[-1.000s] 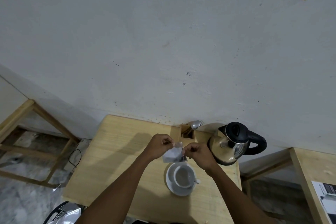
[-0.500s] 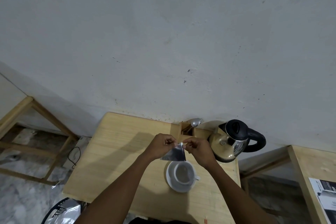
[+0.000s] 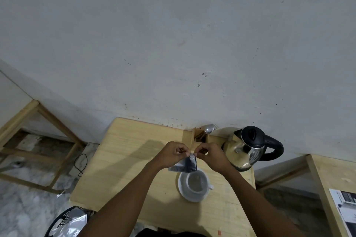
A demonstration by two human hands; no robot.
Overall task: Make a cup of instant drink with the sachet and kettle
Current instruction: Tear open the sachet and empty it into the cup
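A silvery dark sachet hangs from my fingertips above the white cup, which stands on a white saucer. My left hand and my right hand both pinch the sachet's top edge, thumbs nearly touching. The cup holds a pale layer at its bottom. A steel kettle with a black lid and handle stands to the right of my right hand, close to the wall.
A wooden holder with a spoon and fork sits against the wall behind my hands. The wooden table ends near the kettle on the right. A black bin with foil wrappers stands at lower left. Another table is at right.
The sachet has gone from crumpled and sideways to hanging flat below my fingers. Both hands have drawn together at its top edge.
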